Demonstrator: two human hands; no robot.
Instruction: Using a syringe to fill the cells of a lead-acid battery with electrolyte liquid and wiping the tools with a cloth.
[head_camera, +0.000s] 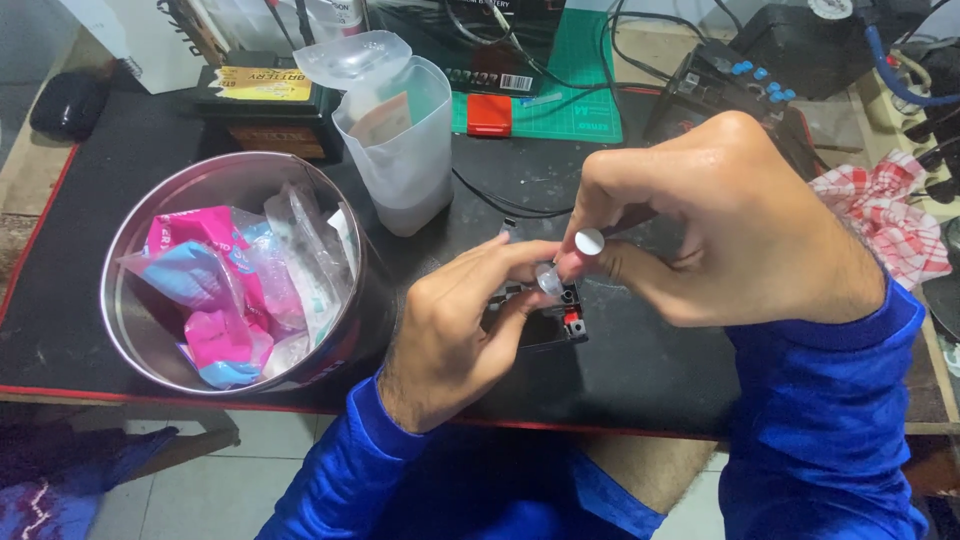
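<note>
Two hands meeting over a small black battery (545, 322) near the table (90, 330) edge: left hand (450, 340) pinching a small clear cap (548, 280), right hand (720, 225) pinching a white-headed plug (589, 241). Neither piece seated yet, judging by the gap; pressing-in seemingly left.

This looks like a small repair workshop. A black work mat (120, 150) covers the bench, with a black battery (268, 105) at its far edge, tangled cables (560, 70) beyond, and a green cutting mat (575, 95) behind.
</note>
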